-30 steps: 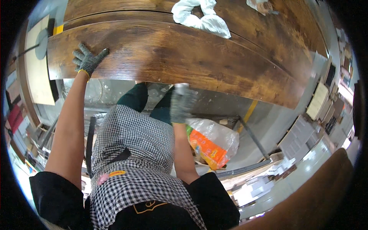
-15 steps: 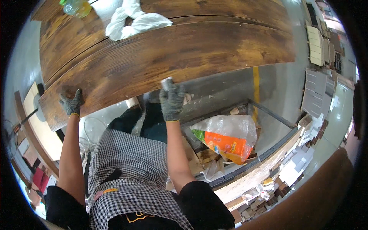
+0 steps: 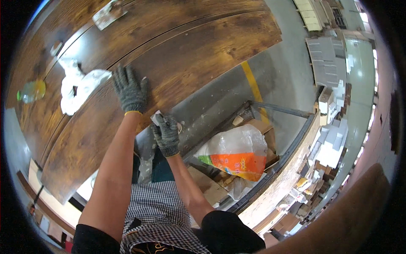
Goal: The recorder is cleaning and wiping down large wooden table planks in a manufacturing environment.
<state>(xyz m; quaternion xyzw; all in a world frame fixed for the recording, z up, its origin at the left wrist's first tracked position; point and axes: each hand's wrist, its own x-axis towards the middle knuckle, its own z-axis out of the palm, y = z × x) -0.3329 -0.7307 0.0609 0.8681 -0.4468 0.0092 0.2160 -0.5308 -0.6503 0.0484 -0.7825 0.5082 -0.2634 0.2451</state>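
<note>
Both my hands wear grey knit gloves. My left hand [image 3: 130, 89] lies flat on the dark-stained wooden board [image 3: 190, 63], fingers stretched out. Just right of it and lower, at the board's near edge, my right hand [image 3: 166, 134] is closed around a small white block [image 3: 157, 118]. The block's end sticks out past my fingers against the edge; its exact kind cannot be made out. Beyond my left hand, a crumpled white cloth [image 3: 91, 82] rests across the boards.
A bottle with yellow-green liquid [image 3: 34, 92] lies at the far left. A pale flat piece [image 3: 109, 15] sits farther back. Below right, a dark metal frame [image 3: 283, 111] surrounds an orange-and-white plastic bag [image 3: 237, 150] and cardboard. A yellow line [image 3: 253, 86] crosses the floor.
My left hand has moved right along the board, from its left end to beside my right hand. The right hand keeps the white block at the edge. The view has turned.
</note>
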